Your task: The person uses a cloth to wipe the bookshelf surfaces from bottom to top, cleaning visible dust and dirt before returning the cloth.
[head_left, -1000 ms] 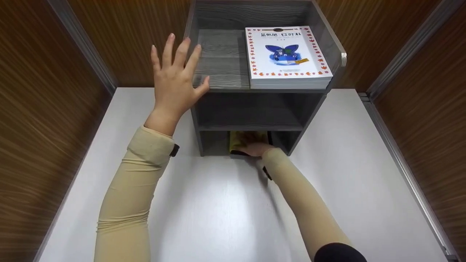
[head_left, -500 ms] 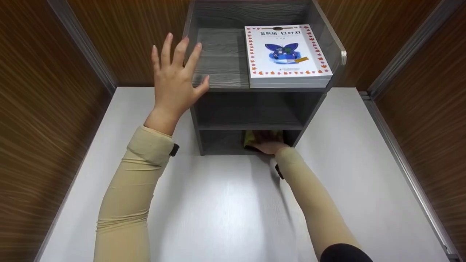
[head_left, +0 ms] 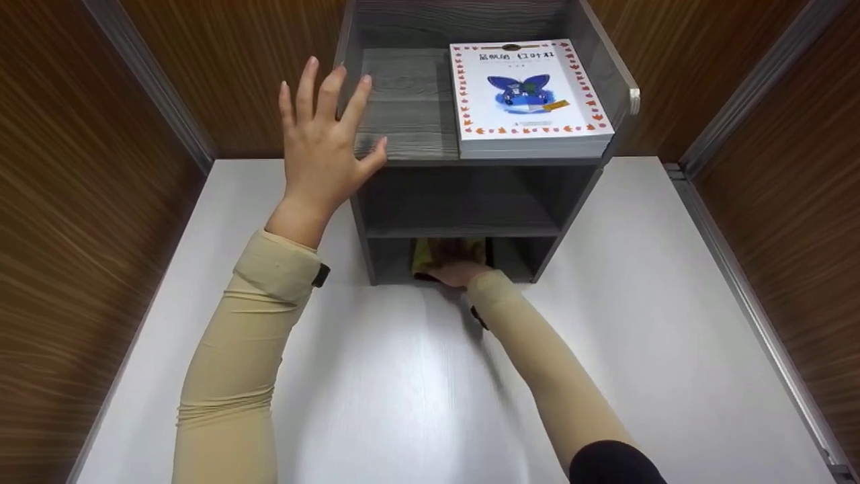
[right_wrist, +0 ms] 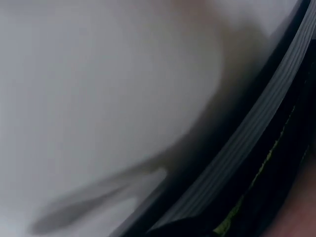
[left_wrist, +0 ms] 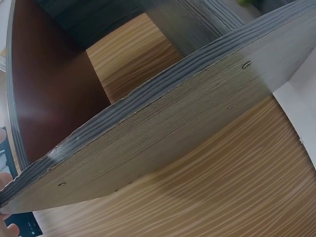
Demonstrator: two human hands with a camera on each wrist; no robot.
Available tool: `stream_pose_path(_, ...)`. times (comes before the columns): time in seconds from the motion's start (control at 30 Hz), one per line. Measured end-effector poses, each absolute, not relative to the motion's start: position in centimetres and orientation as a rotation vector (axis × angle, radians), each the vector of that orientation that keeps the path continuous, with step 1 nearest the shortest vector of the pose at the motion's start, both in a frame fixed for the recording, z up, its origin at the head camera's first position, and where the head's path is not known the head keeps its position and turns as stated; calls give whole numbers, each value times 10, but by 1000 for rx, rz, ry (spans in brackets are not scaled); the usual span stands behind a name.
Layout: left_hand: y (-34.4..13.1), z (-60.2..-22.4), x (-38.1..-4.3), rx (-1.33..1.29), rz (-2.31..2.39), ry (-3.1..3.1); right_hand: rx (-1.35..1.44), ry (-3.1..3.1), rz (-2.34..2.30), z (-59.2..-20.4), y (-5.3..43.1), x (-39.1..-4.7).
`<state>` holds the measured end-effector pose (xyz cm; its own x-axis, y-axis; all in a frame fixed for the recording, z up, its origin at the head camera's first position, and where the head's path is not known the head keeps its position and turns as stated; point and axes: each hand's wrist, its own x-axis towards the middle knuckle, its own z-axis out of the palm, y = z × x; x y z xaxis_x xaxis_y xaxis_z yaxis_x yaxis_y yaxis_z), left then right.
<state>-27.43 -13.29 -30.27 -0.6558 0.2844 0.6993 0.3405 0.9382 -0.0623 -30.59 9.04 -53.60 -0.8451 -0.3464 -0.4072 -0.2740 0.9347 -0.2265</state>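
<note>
Before you, a smooth white table (head_left: 403, 376) bears one boxy, wood-grained grey shelf unit (head_left: 463, 234).
Your right hand (head_left: 460, 266) rests on one yellow, dark-edged cloth (head_left: 421, 258) in the lowest compartment (head_left: 390, 260), fingers extended; your left hand (head_left: 321, 158) spreads its fingers wide by a side panel (left_wrist: 163, 136); beyond, one leaf-bordered white book cover (head_left: 531, 87) lies face-up.

So the cloth (head_left: 421, 256) is yellow-green with dark edging, lying in the shelf unit's bottom compartment (head_left: 392, 263) right under the right fingers (head_left: 449, 250), one side showing to their left. The shelf unit (head_left: 463, 235) is gray wood-grain, upright, open tray (head_left: 410, 101) over two open-front compartments, its left side panel (head_left: 349, 33) by the spread left fingers (head_left: 324, 101).
</note>
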Motion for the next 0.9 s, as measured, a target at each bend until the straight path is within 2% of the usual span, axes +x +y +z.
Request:
stream_pose_path(0.23, -132, -303, -274, -432, -95, -2339, -538, 2553, -227, -540, 39, -307)
stream_pose_path(0.43, -131, -300, -274, -431, -105, -2336, -573, 2571, -166, -535, 18, -316)
stream_pose_path(0.77, -128, -301, -271, -408, -118, -2346, -470, 2585, -286, -542, 42, -337)
stream_pose_path(0.9, -130, -301, -271, -399, -137, -2347, -295, 2571, -451, -541, 71, -341)
